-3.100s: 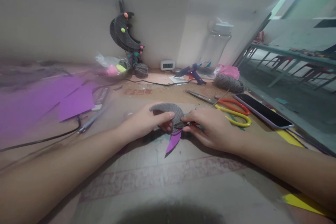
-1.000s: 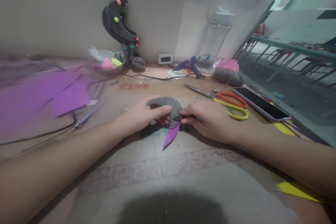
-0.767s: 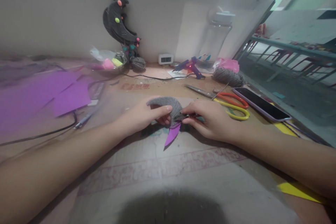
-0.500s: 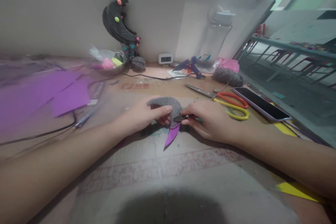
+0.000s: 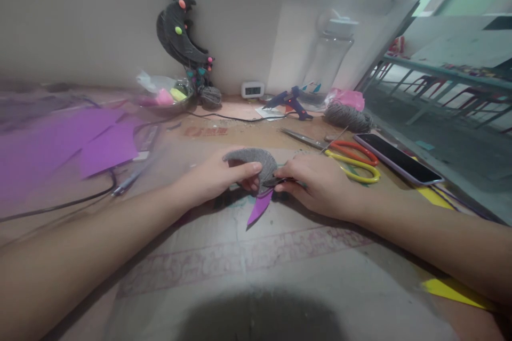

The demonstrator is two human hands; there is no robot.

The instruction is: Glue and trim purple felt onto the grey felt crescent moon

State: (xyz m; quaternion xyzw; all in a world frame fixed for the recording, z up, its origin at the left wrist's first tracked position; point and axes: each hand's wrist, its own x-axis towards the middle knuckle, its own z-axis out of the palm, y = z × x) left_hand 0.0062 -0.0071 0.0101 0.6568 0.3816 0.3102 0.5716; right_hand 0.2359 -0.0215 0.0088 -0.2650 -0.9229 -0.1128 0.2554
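A purple crescent (image 5: 260, 209), wrapped over most of its length in grey yarn (image 5: 269, 162), is between my hands just above the table. My left hand (image 5: 224, 176) is closed on the wrapped part, its thumb on top and fingers curled beneath. The bare purple tip points down toward me. At the right edge of the crescent my right hand (image 5: 316, 184) pinches a small dark bundle that looks like grey yarn; the fingers partly hide it.
Scissors (image 5: 354, 152) and a phone (image 5: 398, 159) lie to the right, near a grey yarn skein (image 5: 349, 117). Behind are a glue gun (image 5: 291, 101), small clock (image 5: 253, 89), clear bottle (image 5: 330, 56) and bowl (image 5: 176, 104). Purple sheets (image 5: 108, 144) lie left; a dark crescent ornament (image 5: 174, 32) hangs behind.
My right hand has shifted slightly left, and the purple tip has swung a little left. My left hand keeps its hold in nearly the same place.
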